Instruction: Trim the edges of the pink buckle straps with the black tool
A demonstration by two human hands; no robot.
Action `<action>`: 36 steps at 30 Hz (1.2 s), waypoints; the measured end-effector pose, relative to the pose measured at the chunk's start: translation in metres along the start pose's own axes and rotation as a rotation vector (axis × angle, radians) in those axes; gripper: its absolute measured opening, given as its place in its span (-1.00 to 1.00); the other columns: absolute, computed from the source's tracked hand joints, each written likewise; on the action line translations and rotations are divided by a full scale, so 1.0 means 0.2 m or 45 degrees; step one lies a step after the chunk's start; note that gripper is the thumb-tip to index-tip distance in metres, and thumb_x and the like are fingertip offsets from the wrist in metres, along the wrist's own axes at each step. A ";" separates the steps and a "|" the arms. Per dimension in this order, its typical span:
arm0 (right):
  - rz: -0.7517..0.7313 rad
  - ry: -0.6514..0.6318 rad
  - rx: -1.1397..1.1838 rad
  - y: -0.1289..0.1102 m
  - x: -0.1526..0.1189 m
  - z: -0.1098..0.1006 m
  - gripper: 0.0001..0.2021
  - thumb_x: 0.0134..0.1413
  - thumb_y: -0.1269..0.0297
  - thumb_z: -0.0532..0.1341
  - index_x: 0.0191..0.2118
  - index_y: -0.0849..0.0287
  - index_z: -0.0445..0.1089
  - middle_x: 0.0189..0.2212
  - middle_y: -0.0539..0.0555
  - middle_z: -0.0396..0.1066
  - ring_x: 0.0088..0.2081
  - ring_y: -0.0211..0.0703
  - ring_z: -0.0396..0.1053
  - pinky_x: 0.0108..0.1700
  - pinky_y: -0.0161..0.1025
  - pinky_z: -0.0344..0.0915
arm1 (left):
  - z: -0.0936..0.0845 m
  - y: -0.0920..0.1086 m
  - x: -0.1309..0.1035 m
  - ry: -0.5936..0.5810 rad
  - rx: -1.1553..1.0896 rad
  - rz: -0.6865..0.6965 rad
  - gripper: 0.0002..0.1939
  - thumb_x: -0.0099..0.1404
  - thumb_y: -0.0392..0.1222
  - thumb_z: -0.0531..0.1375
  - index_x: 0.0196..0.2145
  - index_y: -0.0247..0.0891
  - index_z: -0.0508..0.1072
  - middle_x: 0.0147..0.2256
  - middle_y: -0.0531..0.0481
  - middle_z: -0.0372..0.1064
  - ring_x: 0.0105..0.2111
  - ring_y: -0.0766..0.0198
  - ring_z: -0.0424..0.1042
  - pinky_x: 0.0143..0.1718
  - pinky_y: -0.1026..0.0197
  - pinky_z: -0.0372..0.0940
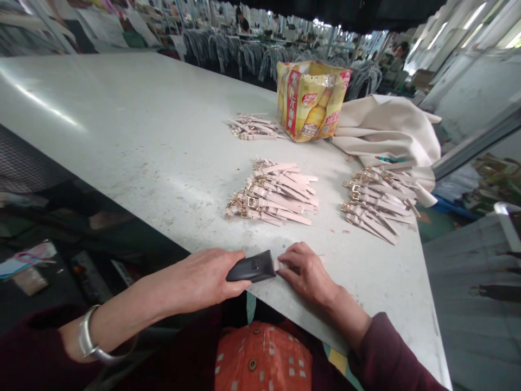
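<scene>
Near the front edge of the table, my left hand (215, 274) is wrapped round a black handheld tool (253, 267), whose kind I cannot make out. Its wide end points at my right hand (303, 271). The fingers of that hand pinch a small pale strap (280, 265) right at the tool's end; most of the strap is hidden. Beyond both hands lies a pile of pale pink straps with gold buckles (277, 190). Another heap of buckled straps (378, 198) rests to the right, and a smaller bunch of straps (256, 127) is farther back.
A yellow beer carton (313, 103), its top open, stands at the back of the pale table (134, 136). Cream sheet material (386, 127) lies bunched to its right. Past the table, grey garments (228, 51) hang in rows, and people sit at work far off.
</scene>
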State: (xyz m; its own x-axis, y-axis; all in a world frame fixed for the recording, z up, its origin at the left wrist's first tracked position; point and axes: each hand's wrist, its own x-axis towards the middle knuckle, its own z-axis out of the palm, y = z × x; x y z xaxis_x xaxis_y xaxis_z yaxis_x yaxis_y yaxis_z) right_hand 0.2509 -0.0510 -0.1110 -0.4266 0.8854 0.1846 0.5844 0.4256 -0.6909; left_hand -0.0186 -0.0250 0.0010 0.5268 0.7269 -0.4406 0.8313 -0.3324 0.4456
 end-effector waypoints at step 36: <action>0.022 -0.042 0.118 0.03 -0.10 -0.09 -0.87 0.19 0.46 0.39 -0.14 0.18 0.56 -0.32 0.04 0.37 -0.29 -0.11 0.34 -0.17 -0.15 0.26 | -0.06 0.03 0.11 -0.078 -0.070 -0.017 -0.70 0.36 0.11 0.15 -0.28 -0.14 0.52 -0.40 0.08 0.57 -0.39 0.17 0.53 -0.38 0.23 0.23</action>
State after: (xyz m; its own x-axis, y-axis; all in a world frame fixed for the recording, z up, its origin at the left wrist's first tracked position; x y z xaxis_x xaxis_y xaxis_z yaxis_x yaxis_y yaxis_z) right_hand 0.2756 -0.0625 -0.1056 -0.4400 0.8854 0.1501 0.5264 0.3897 -0.7557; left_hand -0.0040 -0.0039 0.0027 0.5269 0.6923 -0.4930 0.8283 -0.2882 0.4805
